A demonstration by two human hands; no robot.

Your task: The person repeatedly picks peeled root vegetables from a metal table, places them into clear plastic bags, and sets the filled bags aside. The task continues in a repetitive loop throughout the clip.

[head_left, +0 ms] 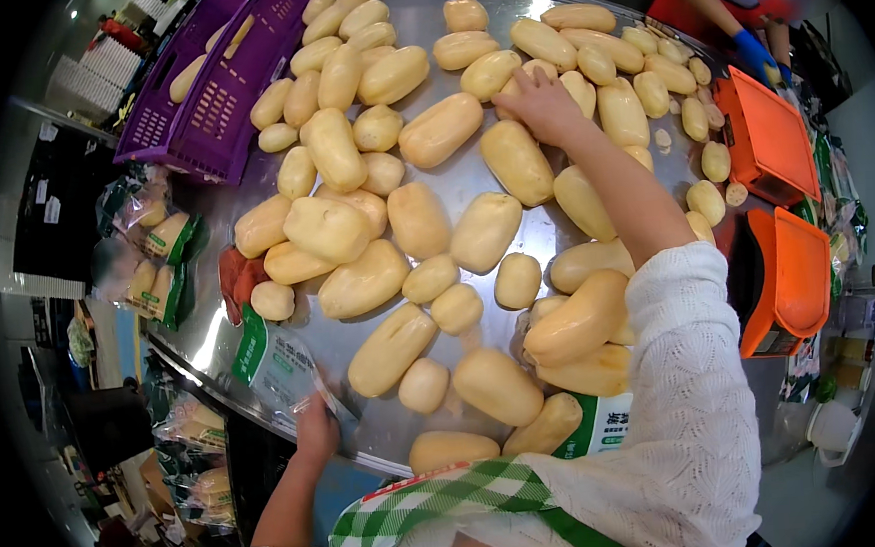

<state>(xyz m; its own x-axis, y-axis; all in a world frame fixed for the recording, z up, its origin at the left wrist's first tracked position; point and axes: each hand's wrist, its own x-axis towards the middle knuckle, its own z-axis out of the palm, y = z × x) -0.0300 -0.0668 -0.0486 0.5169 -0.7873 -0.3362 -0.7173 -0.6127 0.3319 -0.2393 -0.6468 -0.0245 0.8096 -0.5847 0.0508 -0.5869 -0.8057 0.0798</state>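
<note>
Pale yellow, smooth lotus root pieces lie spread across the steel table [200,328]. My right hand [539,105] reaches to the far middle, its fingers spread over a lotus root piece [545,68] that it partly hides. Close to the near left edge, my left hand [316,431] is closed on a clear plastic bag [288,368] with green print. The bag lies flattened on the table, slanting away from the fingers. A dark red cloth or glove [241,282] rests just beyond the bag.
A purple crate [210,117] with lotus root inside stands at the far left. Two orange bins [765,138] line the right edge. Filled bags [146,261] hang off the left side. Another green-printed bag [592,426] lies under pieces near me. A co-worker's blue glove [755,53] shows far right.
</note>
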